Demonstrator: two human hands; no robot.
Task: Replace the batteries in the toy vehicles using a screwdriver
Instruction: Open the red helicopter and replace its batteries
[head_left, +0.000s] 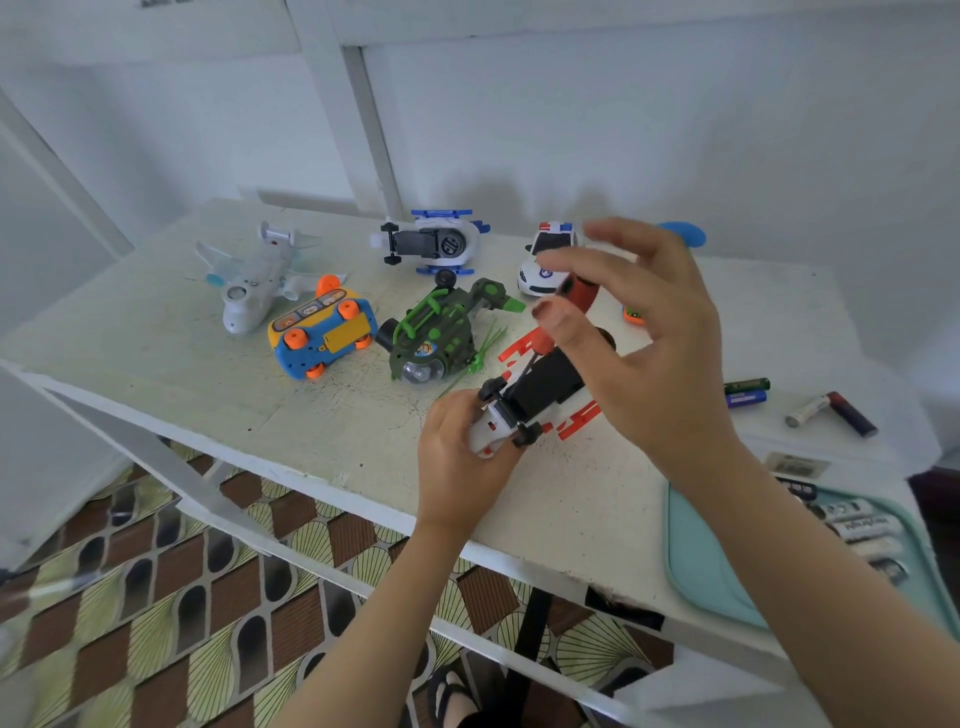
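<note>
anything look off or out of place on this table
Nothing looks broken. The blue and white toy and the blue and yellow bus lie underside up, which suits a battery change. Loose batteries lie scattered on the table at right. Left hand grips the red and white toy, right hand the screwdriver.

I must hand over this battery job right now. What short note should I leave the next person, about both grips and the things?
Left grip holds the red-white toy by one end, underside up.
Right grip pinches the screwdriver, tip down at that underside.
Four loose batteries lie on the table, to the right; more batteries sit in the teal tray.
Done: cannot tell.
Left: this toy's screw and batteries, perhaps also the five other toys behind.
</note>
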